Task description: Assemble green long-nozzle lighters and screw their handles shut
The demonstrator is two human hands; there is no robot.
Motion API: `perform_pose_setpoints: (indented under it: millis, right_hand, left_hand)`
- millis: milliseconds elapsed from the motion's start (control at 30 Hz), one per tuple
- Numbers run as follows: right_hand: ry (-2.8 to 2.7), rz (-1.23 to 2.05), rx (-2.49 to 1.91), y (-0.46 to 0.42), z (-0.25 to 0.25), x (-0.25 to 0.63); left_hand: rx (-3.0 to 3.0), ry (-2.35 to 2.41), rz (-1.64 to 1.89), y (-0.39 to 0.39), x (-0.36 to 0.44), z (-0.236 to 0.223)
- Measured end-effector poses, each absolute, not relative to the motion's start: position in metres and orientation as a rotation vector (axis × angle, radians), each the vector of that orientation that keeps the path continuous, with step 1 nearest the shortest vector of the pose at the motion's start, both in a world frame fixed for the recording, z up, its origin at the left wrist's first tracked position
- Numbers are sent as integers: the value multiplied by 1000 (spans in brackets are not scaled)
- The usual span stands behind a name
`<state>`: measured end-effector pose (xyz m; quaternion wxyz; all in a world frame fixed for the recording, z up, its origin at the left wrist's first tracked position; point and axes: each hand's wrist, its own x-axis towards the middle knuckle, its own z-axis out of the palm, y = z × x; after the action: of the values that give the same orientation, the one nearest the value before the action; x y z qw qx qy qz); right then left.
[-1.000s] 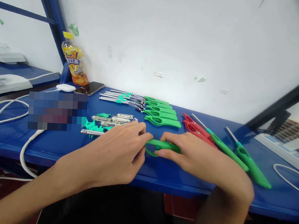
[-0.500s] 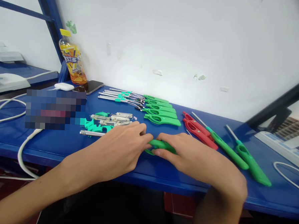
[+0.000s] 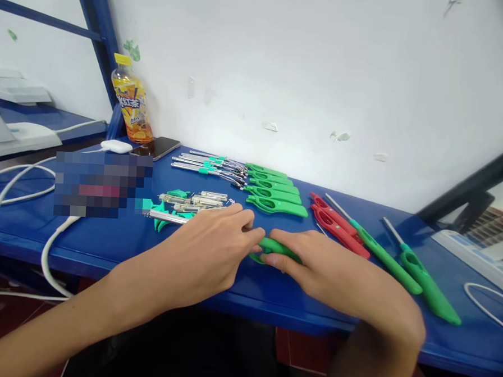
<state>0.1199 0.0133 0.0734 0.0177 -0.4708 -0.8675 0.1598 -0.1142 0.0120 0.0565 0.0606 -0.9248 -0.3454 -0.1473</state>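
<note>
Above the front of the blue table [image 3: 267,293], both hands are closed on one green long-nosed lighter [image 3: 280,247]. My right hand [image 3: 305,250] grips its green handle from the right, thumb below and fingers above. My left hand [image 3: 221,237] wraps round its front end, and the metal tube [image 3: 165,216] sticks out to the left from under that hand. The join between tube and handle is hidden by my left fingers. Behind the hands lie several green handle shells [image 3: 276,205], clear fuel tanks [image 3: 211,202] and teal plastic pieces [image 3: 161,224].
Metal tubes with wires [image 3: 206,166] lie at the back. To the right are red handle shells [image 3: 338,227], two lighters with tubes fitted [image 3: 429,288] and a power strip [image 3: 471,250]. A tea bottle [image 3: 133,106], a phone [image 3: 156,147] and white cables [image 3: 48,256] occupy the left.
The whole view has shifted slightly, so things sit a little further right. The lighter's metal tube has tilted up at its left end. Both hands keep their hold.
</note>
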Motion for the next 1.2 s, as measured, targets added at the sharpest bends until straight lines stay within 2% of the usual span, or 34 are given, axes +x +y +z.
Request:
perform_pose_setpoints:
  millis: [500,1200]
  right_hand:
    - [-2620,437,-1357,9,85,115]
    - [-2663,397,-1429,10,79,116]
  left_hand:
    - [-2727,-1003,-541,4,-120,61]
    - [-2717,-1014,-383,10,-113,53]
